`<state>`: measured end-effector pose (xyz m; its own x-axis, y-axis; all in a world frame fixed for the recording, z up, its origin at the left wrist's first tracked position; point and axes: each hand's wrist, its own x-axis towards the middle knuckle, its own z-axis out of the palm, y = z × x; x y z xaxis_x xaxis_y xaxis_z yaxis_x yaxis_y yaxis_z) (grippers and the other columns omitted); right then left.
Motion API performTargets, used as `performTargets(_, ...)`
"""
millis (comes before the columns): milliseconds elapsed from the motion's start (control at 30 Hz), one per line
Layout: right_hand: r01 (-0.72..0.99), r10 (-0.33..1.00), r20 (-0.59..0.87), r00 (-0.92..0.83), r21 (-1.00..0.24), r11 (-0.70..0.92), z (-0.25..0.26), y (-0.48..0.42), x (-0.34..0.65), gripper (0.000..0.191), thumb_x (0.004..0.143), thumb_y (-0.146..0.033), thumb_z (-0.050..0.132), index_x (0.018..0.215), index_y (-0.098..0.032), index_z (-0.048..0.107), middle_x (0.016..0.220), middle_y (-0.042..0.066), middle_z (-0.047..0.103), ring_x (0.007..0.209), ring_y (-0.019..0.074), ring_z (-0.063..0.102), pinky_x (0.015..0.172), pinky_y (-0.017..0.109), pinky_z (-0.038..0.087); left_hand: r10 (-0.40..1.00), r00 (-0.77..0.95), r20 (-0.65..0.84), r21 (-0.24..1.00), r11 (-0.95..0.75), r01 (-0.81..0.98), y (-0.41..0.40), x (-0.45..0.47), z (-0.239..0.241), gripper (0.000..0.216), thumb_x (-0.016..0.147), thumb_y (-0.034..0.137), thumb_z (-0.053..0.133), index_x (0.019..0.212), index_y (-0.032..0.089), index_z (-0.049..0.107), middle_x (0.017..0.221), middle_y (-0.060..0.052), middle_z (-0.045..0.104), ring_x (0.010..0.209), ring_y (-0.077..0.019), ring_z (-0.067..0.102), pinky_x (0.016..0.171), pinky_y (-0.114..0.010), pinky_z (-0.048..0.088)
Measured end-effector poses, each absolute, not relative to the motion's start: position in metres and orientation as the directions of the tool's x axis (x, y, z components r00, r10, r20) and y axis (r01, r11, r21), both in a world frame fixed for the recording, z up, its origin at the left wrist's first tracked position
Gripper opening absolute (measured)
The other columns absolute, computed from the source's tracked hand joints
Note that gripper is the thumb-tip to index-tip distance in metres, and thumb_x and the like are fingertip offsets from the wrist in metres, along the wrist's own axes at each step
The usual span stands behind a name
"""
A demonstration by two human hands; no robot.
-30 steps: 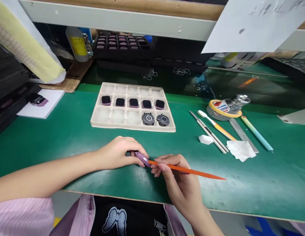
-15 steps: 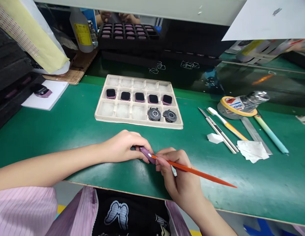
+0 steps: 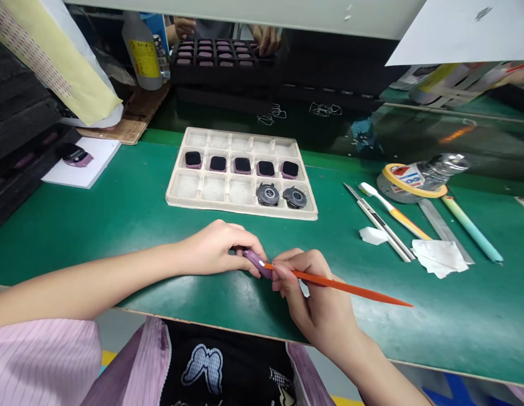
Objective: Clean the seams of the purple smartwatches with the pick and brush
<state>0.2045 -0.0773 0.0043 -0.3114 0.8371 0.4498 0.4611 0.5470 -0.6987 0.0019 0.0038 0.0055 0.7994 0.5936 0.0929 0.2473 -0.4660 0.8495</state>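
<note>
My left hand (image 3: 222, 245) grips a small purple smartwatch case (image 3: 254, 259) just above the green table, edge turned toward me. The fingers of my right hand (image 3: 319, 296) pinch an orange pointed stick (image 3: 363, 290); its near tip meets the case's side, beside a small white oval spot. The stick's long tapered end points right. Beyond my hands lies a beige compartment tray (image 3: 214, 187). Its middle row holds several purple watches with black screens (image 3: 242, 164), and two round dark watch parts (image 3: 268, 194) sit at the front right.
To the right lie a craft knife (image 3: 378, 223), a toothbrush (image 3: 395, 211), white scraps (image 3: 440, 256), a ruler (image 3: 445, 231), a pen (image 3: 471, 228) and a metal-topped bottle (image 3: 439, 169) with a tape roll. At left, another watch (image 3: 78, 155) rests on white paper (image 3: 88, 172). A co-worker's hands are behind a black tray (image 3: 223, 73).
The orange stick lies at a slightly flatter angle, its tip still on the watch case. Behind, a co-worker's hand has moved to the right side of the black tray. The view has shifted slightly.
</note>
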Motion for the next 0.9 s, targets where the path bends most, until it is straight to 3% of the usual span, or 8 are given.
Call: performTargets(900,0.393,0.796,0.486,-0.361,-0.695,0.603,0.0070,-0.0727,0.2067,0.016,0.099,-0.013,0.048,0.093,-0.027,0.043,0.078,0.002,0.068,0.067,0.0157,0.069,0.051,0.024,0.051,0.604,0.794,0.070,0.861,-0.438,0.258,0.0037,0.0038,0.0064,0.009,0.085,0.020,0.077,0.094,0.020,0.076,0.086,0.000,0.075,0.082,-0.0126,0.067,0.074,-0.021,0.050)
